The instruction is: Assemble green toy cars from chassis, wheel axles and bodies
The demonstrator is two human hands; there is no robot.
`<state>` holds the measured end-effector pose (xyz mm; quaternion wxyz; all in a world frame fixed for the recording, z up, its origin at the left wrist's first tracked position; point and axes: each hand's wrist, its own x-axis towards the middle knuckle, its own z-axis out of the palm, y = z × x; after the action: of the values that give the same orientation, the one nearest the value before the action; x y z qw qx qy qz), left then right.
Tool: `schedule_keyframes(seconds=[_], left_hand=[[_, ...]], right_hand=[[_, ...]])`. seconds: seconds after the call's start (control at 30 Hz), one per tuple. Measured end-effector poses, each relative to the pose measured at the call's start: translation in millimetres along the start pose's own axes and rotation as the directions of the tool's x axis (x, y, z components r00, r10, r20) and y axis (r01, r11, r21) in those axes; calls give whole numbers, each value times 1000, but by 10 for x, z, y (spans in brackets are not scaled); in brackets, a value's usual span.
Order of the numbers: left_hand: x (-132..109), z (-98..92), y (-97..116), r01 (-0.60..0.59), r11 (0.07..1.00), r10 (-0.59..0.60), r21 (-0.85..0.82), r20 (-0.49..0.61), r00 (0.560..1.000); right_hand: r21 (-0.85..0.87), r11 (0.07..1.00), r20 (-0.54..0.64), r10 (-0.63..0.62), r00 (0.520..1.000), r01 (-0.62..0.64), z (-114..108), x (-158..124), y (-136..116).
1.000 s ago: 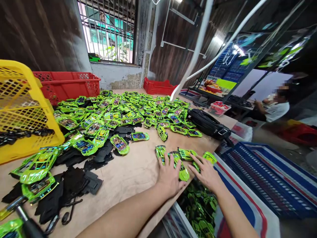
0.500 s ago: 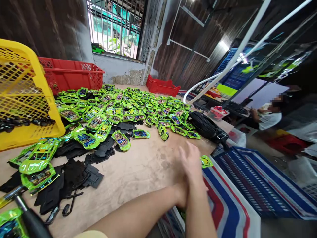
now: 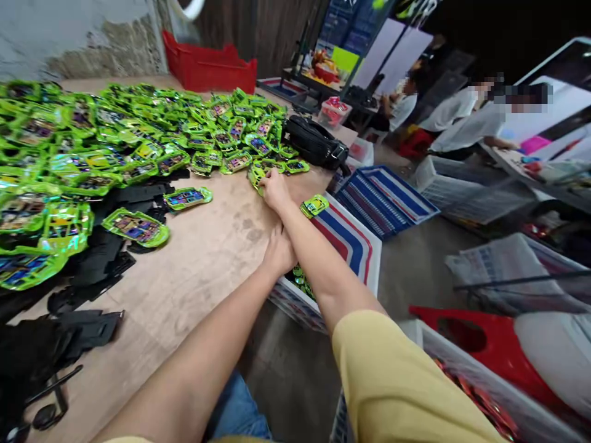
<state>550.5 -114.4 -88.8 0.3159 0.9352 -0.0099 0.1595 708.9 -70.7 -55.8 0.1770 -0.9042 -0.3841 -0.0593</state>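
My right hand (image 3: 276, 189) reaches across the table, its fingers closed on the edge of a lime-green toy car body (image 3: 255, 177) at the front of a big heap of similar car bodies (image 3: 152, 129). Under my right forearm, my left hand (image 3: 279, 251) is at the table edge beside a striped crate (image 3: 295, 301); its fingertips are hidden. More green car bodies (image 3: 302, 283) lie inside that crate. A single car body (image 3: 314, 206) rests at the crate's far corner, on the striped lid or sheet (image 3: 353, 237).
Black plastic chassis parts (image 3: 95, 261) lie on the left of the table (image 3: 207, 258). A red crate (image 3: 207, 67) and a black bag (image 3: 314, 141) sit at the back. Blue striped crates (image 3: 383, 197) stand to the right. Several people in white shirts (image 3: 466, 123) sit beyond.
My view has swung right and down. My right hand has moved from beside the striped crate to the car body at the heap's front edge. My left hand stays near the crate.
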Motion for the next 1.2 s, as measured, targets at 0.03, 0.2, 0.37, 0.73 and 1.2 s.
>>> schedule_keyframes(seconds=[0.03,0.2,0.37,0.73,1.2], left_hand=[[-4,3,-29,11,999,-11,30,13,1000],[-31,-7,-40,-3,977,-6,212,40,999],[-18,-5,-1,-10,974,3,228,33,999],[10,24,-21,-49,978,49,204,4,999],[-1659,-1432,5,-167,961,114,219,233,966]], right_hand=[[0,999,-22,33,999,-33,-63,-97,176],[12,970,-135,242,961,-242,-379,-948,1078],[11,891,-15,454,891,-454,-228,-2060,1531],[-69,836,518,497,696,-545,1134,-3181,948],[34,913,-11,408,913,-407,539,-3244,266]])
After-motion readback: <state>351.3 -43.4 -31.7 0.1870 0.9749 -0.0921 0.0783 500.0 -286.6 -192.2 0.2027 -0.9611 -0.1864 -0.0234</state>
